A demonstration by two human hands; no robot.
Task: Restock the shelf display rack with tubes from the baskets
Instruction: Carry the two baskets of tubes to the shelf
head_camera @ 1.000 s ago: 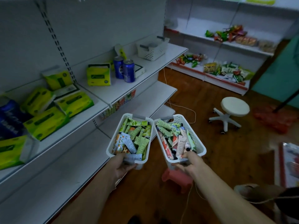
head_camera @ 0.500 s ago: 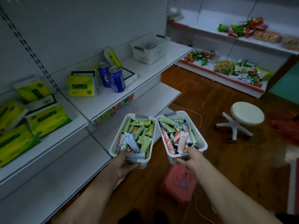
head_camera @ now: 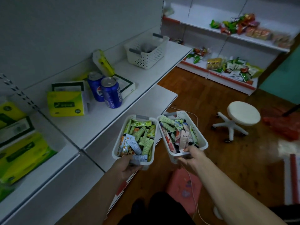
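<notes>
Both hands are grasping, one basket each: the left hand [head_camera: 125, 166] curls round the near end of the left basket [head_camera: 115, 144], thumb over the rim and fingers beneath, and the right hand [head_camera: 193, 156] grips the near rim of the right basket [head_camera: 202, 137] in much the same way. Held by one end like this, each basket sits roughly level and open side up. I take that to be the point, since both are heaped with tubes [head_camera: 141, 135] lying loose and crosswise, mostly green in the left one and more mixed, with pink and white, in the right. The two baskets come close together at their far corners and hang in the air near the front edges of the white shelf [head_camera: 103, 117]. None of the tubes is on a shelf yet, so restocking proper looks not yet begun and this reads as the carrying stage. Below the hands a pink stool [head_camera: 183, 189] stands on the wooden floor. Further along the shelf sit a yellow tissue pack [head_camera: 65, 103], two blue cans [head_camera: 111, 93] and, beyond them, a third white perforated basket [head_camera: 146, 52]. A white round stool [head_camera: 241, 113] stands well apart on the floor, and the far shelving [head_camera: 227, 80] carries snack packets [head_camera: 238, 69]. Which fixture is the display rack I cannot tell.
</notes>
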